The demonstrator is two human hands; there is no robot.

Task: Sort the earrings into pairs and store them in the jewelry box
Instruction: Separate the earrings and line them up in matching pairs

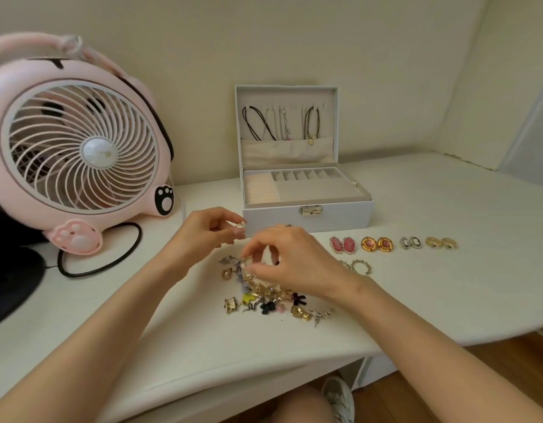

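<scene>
My left hand (209,232) pinches a gold earring (238,229); my right hand (291,262) pinches a second earring (246,260) at the pile's (264,297) eleven o'clock edge. I should lift slowly, snagging nothing.

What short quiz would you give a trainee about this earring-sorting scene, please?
1. True or false: the jewelry box has its lid closed.
2. What does the left hand pinch? A) a small earring B) a necklace C) the fan's cable
3. Fill in: beyond the right hand, which pinches a gold earring over the pile, the straight row of sorted pairs holds ___ pairs.
Key: 1 false; 2 A; 3 four.
</scene>
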